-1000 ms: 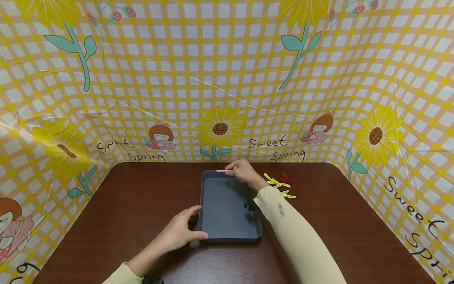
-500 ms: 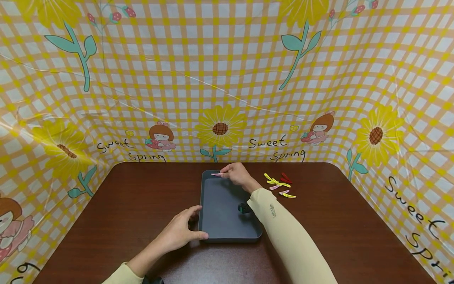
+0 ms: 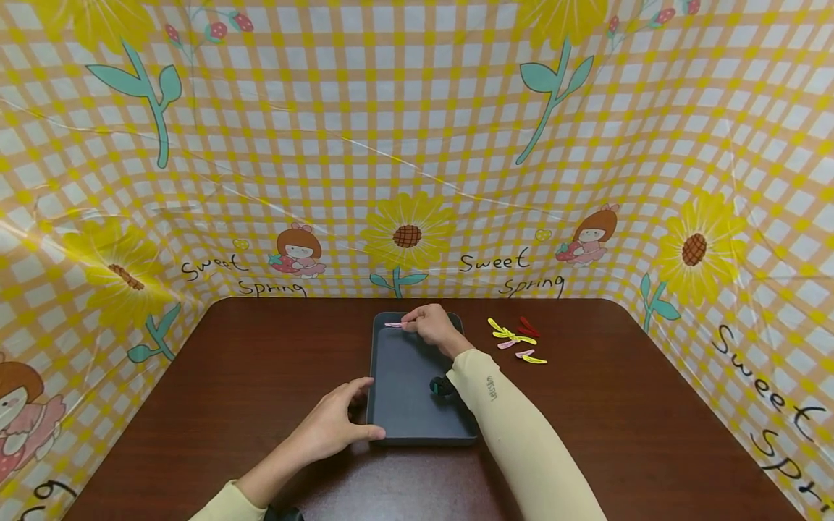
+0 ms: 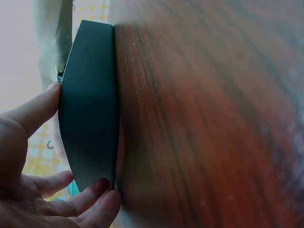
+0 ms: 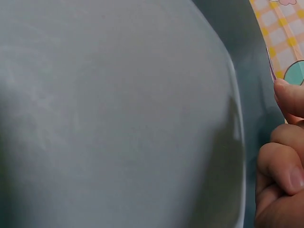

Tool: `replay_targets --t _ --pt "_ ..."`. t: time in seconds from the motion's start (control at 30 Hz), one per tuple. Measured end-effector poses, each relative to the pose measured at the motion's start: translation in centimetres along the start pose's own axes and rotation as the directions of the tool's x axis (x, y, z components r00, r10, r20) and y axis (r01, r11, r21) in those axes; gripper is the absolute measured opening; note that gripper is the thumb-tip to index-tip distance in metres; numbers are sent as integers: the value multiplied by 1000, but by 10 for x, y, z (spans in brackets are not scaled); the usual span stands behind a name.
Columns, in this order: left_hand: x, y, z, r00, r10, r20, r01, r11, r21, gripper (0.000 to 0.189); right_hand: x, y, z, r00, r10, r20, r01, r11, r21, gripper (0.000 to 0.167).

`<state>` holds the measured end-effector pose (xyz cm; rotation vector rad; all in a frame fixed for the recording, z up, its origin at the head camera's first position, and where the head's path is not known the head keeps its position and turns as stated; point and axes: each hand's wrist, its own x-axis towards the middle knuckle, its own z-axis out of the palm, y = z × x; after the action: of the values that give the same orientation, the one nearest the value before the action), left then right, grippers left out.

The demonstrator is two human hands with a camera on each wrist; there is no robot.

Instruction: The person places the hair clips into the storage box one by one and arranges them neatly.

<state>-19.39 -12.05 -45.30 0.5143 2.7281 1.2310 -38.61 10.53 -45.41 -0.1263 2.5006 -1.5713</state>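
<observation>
A shallow dark grey tray (image 3: 417, 391) lies lengthwise on the brown table. My left hand (image 3: 332, 423) holds its left side near the close corner; in the left wrist view the thumb rests at the rim and the fingertips touch the outer wall (image 4: 90, 99). My right hand (image 3: 430, 327) pinches a slim pink hair clip (image 3: 394, 325) at one end, over the tray's far left part. In the right wrist view only a thin edge of the clip shows by the fingertips, above the tray wall. Its pinched end is hidden by the fingers.
To the right of the tray lie several yellow hair clips (image 3: 504, 333), pink hair clips (image 3: 507, 345) and dark red hair clips (image 3: 528, 328). A checked, flower-printed cloth (image 3: 404, 145) hangs behind the table (image 3: 274, 362) and along both sides.
My right hand has moved left and nearer with the pink hair clip, from the tray's far rim to over its inside. My left hand stays at the tray's side.
</observation>
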Motion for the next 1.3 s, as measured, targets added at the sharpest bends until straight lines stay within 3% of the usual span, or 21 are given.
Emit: replay_targets --t 0.47,1.3 --pt "-1 3 -1 1000 -11 2 11 1000 0 87 -2 6 14 997 -43 -67 36 994 -105 11" --pt "2 -3 0 1000 -1 2 1 1000 9 88 -1 5 27 989 -38 -144 16 989 -149 13"
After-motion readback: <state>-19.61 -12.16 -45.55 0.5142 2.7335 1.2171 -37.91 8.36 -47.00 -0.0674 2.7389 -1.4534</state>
